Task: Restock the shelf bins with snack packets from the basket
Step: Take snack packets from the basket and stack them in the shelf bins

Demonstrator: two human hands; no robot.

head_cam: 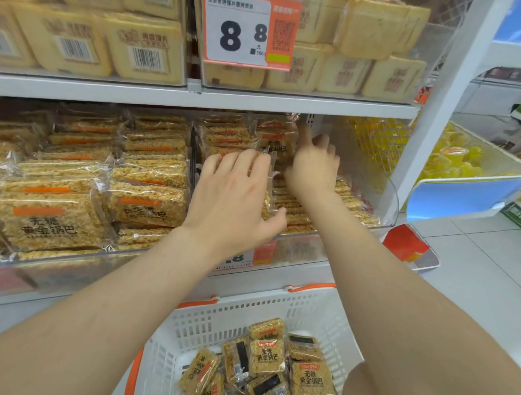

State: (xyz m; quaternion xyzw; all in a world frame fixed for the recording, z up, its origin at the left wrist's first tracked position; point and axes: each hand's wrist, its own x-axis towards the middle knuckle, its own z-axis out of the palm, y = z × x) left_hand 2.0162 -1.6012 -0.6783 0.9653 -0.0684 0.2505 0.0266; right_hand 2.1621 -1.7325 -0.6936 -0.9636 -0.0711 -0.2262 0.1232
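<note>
Left hand (233,193) presses flat on snack packets (293,208) beneath it.

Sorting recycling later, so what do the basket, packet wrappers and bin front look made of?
Basket: white moulded plastic, slotted walls. Packet wrappers: clear glossy film, likely plastic; the snack shows through. Bin front: rigid transparent plastic, perhaps acrylic; packets visible behind it.

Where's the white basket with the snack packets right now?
The basket sits bottom centre of the head view, directly below the snack-filled shelf bin.
</note>
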